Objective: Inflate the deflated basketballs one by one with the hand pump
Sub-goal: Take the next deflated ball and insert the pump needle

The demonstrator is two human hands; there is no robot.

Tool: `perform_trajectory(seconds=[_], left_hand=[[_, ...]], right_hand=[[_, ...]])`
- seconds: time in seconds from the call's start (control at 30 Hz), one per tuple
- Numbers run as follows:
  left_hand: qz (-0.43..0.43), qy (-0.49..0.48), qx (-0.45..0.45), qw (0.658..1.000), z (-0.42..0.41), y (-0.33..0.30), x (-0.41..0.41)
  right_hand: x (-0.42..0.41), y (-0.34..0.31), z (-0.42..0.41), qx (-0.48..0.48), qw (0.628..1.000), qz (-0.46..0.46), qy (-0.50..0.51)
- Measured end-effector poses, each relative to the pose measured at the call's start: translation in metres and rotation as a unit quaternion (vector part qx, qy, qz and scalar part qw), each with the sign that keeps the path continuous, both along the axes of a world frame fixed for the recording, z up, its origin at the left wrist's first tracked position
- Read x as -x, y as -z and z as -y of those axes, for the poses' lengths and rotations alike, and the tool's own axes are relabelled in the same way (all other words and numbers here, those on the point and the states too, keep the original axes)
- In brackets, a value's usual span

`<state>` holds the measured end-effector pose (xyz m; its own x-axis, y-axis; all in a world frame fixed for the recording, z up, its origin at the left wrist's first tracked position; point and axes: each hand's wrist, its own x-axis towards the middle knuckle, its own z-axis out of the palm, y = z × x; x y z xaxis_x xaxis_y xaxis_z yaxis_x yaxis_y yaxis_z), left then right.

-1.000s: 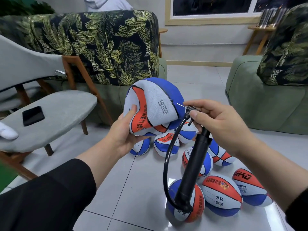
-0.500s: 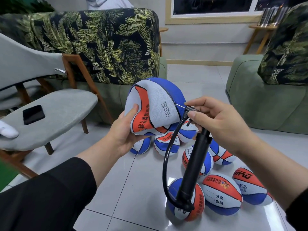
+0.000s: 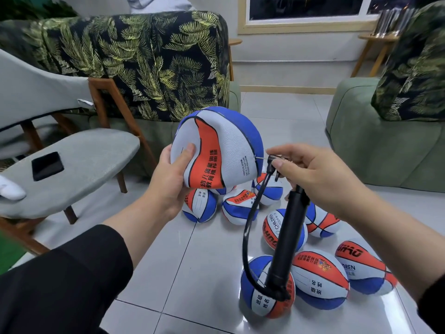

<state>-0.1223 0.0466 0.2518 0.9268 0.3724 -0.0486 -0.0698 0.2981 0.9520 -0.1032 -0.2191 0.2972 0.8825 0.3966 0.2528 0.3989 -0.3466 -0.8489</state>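
Nearest, a slim black matte hand pump (image 3: 285, 239) hangs from the right hand (image 3: 320, 179), its looped black rubber hose (image 3: 249, 227) curving up beside it. Under the pump, seven limp, dented blue, white and orange pebbled basketballs (image 3: 320, 278) lie clustered on the glossy pale grey tiled floor (image 3: 192, 273). Above that cluster, the right hand's thumb and fingers pinch the hose's black nozzle (image 3: 272, 161), whose thin metal needle (image 3: 261, 158) touches the seam of the held deflated basketball (image 3: 221, 148). The left hand (image 3: 171, 182) grips this caved-in, grainy ball from the left, thumb pressed on its white panel. Left of the held ball stands a grey fabric chair with brown wooden legs (image 3: 79, 165), with a flat black phone (image 3: 47, 165) on its seat. Behind the ball sits a sofa with a dark leaf-print cover (image 3: 144, 61); to its right, a sage green upholstered armchair (image 3: 385, 145). Beyond are a white wall and a cream-framed window (image 3: 301, 18).
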Motion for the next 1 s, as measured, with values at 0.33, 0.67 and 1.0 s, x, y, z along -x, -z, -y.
perform_trajectory(seconds=[0.33,0.67,1.0], left_hand=[[0.015,0.008,-0.049,0.999,0.007,-0.010,0.006],[0.036,0.029,-0.070,0.997,0.019,-0.016,0.009],[0.062,0.066,-0.075,0.993,0.026,-0.025,0.013]], right_hand=[[-0.001,0.000,-0.003,-0.059,0.998,-0.024,0.007],[0.001,0.002,-0.007,-0.067,0.998,-0.020,0.009],[0.001,0.006,-0.008,-0.043,0.999,-0.002,0.006]])
